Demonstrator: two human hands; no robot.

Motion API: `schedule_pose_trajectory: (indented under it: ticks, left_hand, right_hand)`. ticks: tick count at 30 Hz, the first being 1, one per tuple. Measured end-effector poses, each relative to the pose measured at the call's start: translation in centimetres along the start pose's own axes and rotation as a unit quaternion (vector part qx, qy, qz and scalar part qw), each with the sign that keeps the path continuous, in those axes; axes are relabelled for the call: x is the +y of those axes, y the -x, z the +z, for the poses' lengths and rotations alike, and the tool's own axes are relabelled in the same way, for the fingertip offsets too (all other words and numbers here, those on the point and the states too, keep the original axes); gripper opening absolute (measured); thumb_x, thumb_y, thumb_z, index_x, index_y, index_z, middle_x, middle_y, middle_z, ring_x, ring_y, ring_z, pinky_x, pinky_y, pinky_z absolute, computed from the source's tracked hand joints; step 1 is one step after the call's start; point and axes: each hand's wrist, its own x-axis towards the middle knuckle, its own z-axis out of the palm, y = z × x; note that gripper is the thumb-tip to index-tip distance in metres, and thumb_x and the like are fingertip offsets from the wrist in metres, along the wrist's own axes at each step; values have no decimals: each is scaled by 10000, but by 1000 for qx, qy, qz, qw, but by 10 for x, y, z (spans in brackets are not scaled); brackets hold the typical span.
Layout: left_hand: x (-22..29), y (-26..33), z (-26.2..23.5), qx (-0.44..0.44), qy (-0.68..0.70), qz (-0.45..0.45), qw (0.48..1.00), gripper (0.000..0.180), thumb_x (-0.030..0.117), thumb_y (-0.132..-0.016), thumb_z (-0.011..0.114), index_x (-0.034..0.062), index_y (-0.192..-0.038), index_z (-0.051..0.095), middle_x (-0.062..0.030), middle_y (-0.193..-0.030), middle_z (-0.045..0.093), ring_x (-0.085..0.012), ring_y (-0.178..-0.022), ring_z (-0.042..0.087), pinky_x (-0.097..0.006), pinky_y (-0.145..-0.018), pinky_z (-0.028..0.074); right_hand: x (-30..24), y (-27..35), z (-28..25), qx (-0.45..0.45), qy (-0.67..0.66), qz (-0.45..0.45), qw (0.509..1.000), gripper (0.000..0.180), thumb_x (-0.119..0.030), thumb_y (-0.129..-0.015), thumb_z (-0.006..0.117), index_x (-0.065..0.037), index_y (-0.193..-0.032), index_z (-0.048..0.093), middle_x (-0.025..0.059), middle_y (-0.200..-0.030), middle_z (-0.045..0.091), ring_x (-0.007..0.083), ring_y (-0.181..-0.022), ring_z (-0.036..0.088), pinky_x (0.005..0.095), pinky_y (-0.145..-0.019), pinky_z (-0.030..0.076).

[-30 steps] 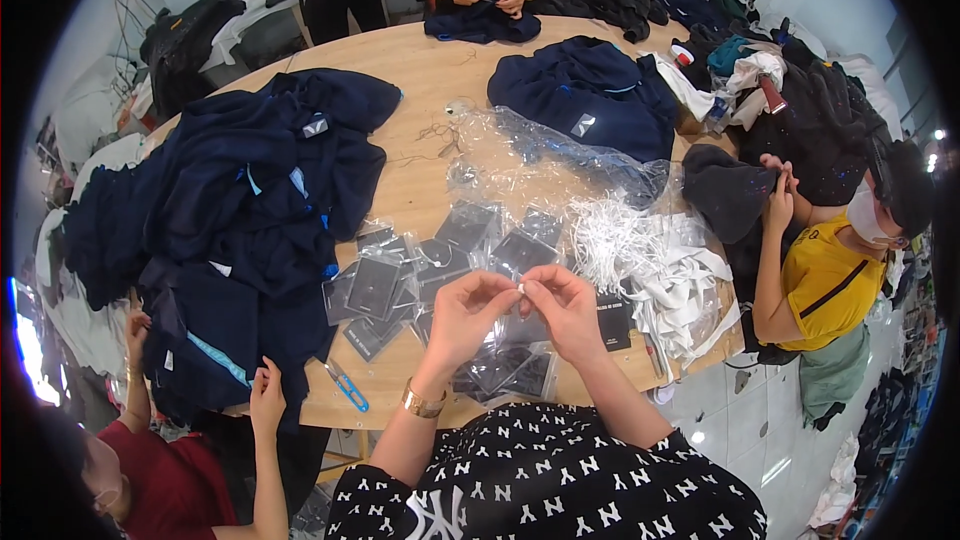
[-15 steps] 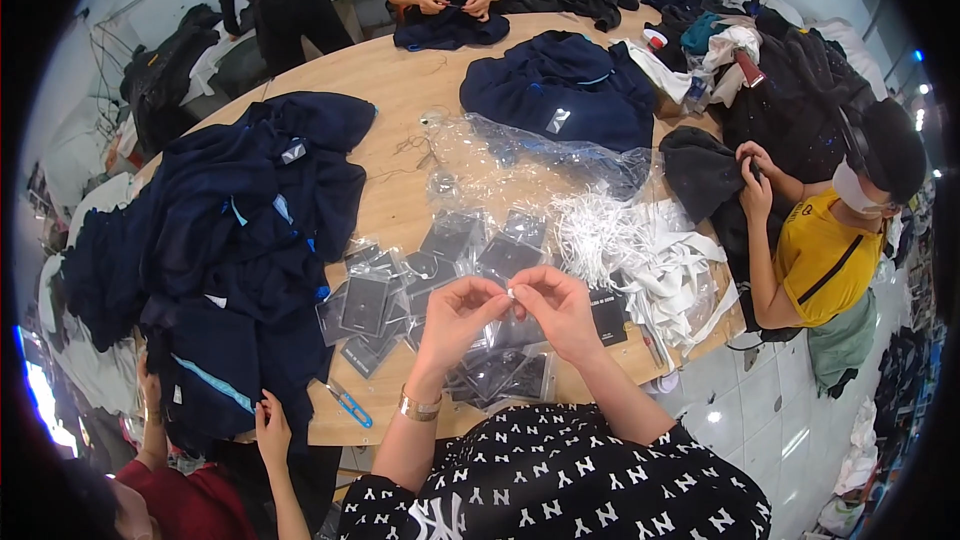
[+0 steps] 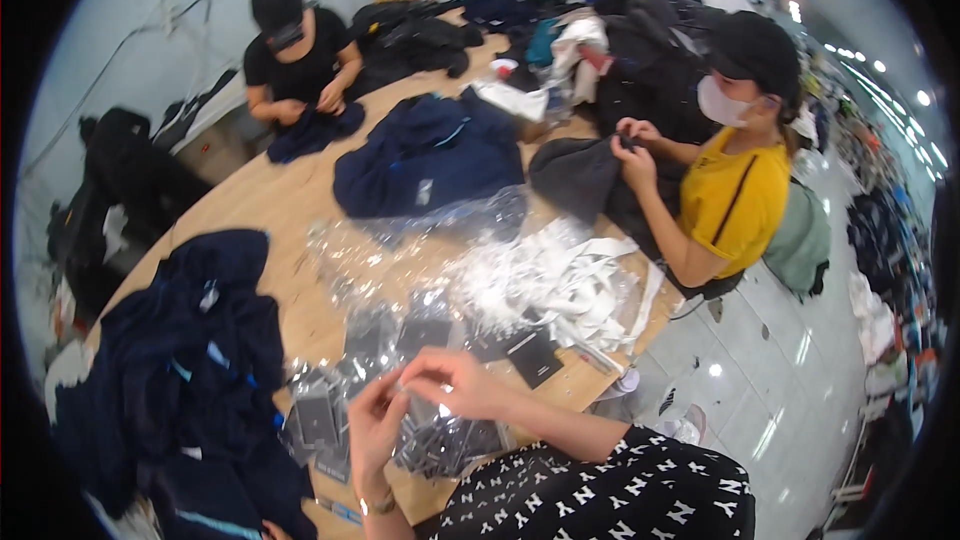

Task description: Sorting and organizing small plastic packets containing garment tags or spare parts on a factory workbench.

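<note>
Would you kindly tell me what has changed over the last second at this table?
The view swung right, so the round table sits further left. The left hand and right hand stay together over the small dark packets, fingertips meeting on something too small to identify. The white strips and navy garments lie unchanged.

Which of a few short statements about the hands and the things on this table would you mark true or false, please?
1. The left hand and the right hand meet close together above small clear packets with dark cards. True.
2. The wooden table is square with sharp corners. False: its visible edge curves round.
3. A pile of white strips lies to the right of the hands. True.
4. The person in the yellow top is handling white strips. False: that person's hands are on a dark garment.
5. Dark blue garments are heaped left of the hands. True.
</note>
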Motion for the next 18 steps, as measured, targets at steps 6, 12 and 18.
schedule_pose_trajectory:
  ticks: [6, 12, 18]
  left_hand:
    - [1, 17, -16, 29, -89, 20, 995, 104, 8, -781, 602, -48, -864, 633, -7, -729, 551, -56, -648, 473, -178, -563, 349]
    - [3, 32, -64, 151, -143, 132, 969, 173, 129, -892, 426, -17, -832, 497, -69, -928, 540, -105, -850, 473, -218, -767, 345]
    - [3, 52, -128, 284, -50, 151, 945, 171, 162, -933, 392, 36, -830, 445, -8, -677, 446, -72, -583, 387, -204, -627, 370]
  right_hand:
    - [-9, -4, 2, -71, 166, -70, 981, 98, -69, -799, 577, -20, -883, 588, 70, -767, 559, 168, -676, 548, 279, -571, 417]
    - [-1, -6, -14, -91, 107, 17, 990, 109, -77, -796, 586, -15, -885, 596, 74, -798, 578, 138, -686, 548, 265, -590, 417]
    - [14, -1, -20, -76, 59, 21, 995, 99, -68, -801, 573, -6, -872, 602, 54, -772, 598, 98, -666, 533, 239, -590, 423]
